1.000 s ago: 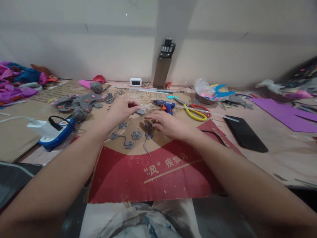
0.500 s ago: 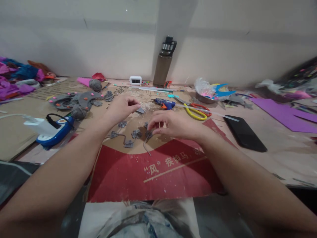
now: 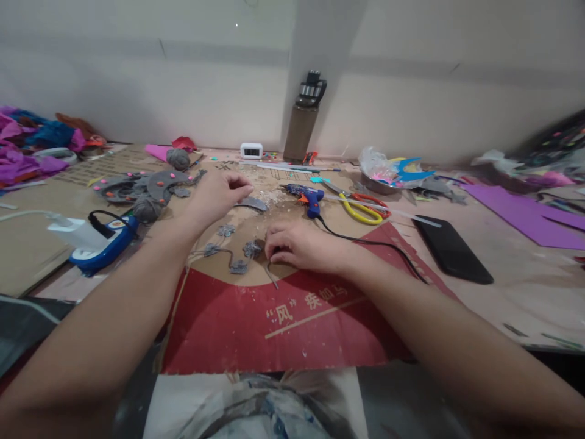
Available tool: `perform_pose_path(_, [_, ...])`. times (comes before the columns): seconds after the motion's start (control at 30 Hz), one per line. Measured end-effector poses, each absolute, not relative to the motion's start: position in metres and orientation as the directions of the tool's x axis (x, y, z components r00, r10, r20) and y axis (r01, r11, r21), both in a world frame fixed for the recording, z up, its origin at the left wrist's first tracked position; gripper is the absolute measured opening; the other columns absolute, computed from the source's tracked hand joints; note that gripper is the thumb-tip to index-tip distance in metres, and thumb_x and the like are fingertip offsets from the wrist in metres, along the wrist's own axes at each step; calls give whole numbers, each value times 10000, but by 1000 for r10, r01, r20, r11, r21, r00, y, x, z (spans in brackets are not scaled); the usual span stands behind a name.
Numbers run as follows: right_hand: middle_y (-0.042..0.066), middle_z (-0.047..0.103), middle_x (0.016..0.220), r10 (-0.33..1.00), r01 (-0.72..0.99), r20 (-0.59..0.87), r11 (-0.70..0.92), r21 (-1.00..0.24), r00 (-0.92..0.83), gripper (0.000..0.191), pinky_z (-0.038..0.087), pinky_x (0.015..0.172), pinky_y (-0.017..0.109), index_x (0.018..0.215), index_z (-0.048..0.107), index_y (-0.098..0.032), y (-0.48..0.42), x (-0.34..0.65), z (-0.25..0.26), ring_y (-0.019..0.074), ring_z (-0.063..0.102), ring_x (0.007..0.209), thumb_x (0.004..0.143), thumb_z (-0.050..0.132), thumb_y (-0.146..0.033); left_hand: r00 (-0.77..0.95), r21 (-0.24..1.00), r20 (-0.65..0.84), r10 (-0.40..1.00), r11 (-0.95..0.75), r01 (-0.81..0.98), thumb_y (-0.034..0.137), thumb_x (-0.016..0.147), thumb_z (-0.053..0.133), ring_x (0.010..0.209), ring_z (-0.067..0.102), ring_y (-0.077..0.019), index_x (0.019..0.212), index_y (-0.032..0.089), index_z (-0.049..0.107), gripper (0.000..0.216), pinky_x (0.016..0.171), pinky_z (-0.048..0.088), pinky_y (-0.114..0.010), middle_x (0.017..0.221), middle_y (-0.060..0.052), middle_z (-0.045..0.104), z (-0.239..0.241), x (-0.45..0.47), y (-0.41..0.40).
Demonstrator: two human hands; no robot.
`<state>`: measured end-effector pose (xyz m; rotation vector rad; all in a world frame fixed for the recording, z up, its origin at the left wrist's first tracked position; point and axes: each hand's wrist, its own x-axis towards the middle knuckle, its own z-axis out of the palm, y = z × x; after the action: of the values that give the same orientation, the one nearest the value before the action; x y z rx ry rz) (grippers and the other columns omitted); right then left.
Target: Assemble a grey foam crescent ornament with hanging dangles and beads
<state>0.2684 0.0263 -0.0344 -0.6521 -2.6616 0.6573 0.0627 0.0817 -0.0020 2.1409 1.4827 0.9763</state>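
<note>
My left hand (image 3: 222, 194) hovers over the cardboard, thumb and fingertips slightly apart with nothing visible between them. Just right of its fingertips lies a grey crescent piece (image 3: 254, 204). My right hand (image 3: 297, 245) is lower on the board, its fingers closed over a grey flower on a thin stem (image 3: 273, 278); the hand hides the flower's head. Left of those fingers lies a loose grey flower (image 3: 251, 249). Farther left, a curved stem (image 3: 230, 259) carries small grey flowers, and one more grey flower (image 3: 226, 230) lies above it.
Behind my right hand lie a blue glue gun (image 3: 311, 198) with a black cord and yellow-red scissors (image 3: 363, 210). A phone (image 3: 452, 250) is at right. A bottle (image 3: 301, 128) and small clock (image 3: 251, 150) stand at the wall. A blue power strip (image 3: 105, 247) sits left.
My left hand has drawn slightly left and up, away from the grey crescent, which now shows more fully. My right hand has lowered and covers the stemmed flower, uncovering the glue gun's cord.
</note>
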Motion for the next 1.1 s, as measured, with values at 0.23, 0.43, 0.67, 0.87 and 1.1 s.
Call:
perform_pose_path(0.23, [25, 596, 889, 641, 374, 315, 705, -603, -700, 70, 429, 834, 294, 816, 614, -196, 28, 271, -27, 149, 550, 872, 850, 554, -201, 498, 792, 169, 851, -418, 445, 283, 807, 555, 719, 606, -128, 908, 191, 696, 196, 637, 462, -243, 861, -34, 697, -16, 77, 77])
perform_pose_path(0.43, [16, 595, 845, 770, 348, 358, 581, -736, -528, 64, 429, 800, 303, 770, 596, -190, 32, 272, -24, 141, 548, 823, 818, 580, -228, 687, 888, 67, 724, -358, 290, 237, 759, 591, 852, 626, -159, 835, 217, 650, 99, 721, 488, -265, 888, -27, 676, -23, 84, 72])
perform_pose_path(0.67, [-10, 598, 728, 891, 199, 246, 339, -920, -381, 94, 424, 649, 252, 793, 571, -175, 32, 271, -24, 99, 529, 657, 813, 580, -266, 704, 921, -83, 705, -215, 324, 432, 811, 585, 824, 627, -186, 825, 212, 653, 231, 676, 496, -284, 876, -63, 682, -20, 82, 65])
perform_pose_path(0.87, [-19, 591, 720, 931, 99, 232, 269, -958, -283, 140, 365, 552, 225, 790, 579, -177, 39, 272, -30, 75, 459, 580, 790, 616, -312, 702, 935, -55, 710, -210, 285, 460, 838, 570, 934, 641, -213, 923, 204, 703, 301, 801, 496, -322, 980, -77, 710, -17, 83, 64])
perform_pose_path(1.1, [-51, 537, 618, 965, -56, 194, 187, -981, -176, 153, 319, 465, 192, 747, 558, -171, 43, 271, -34, 42, 400, 479, 778, 636, -300, 725, 979, -81, 684, -81, 186, 517, 817, 590, 910, 657, -209, 1017, 170, 641, 404, 812, 496, -339, 1018, -119, 696, -22, 83, 65])
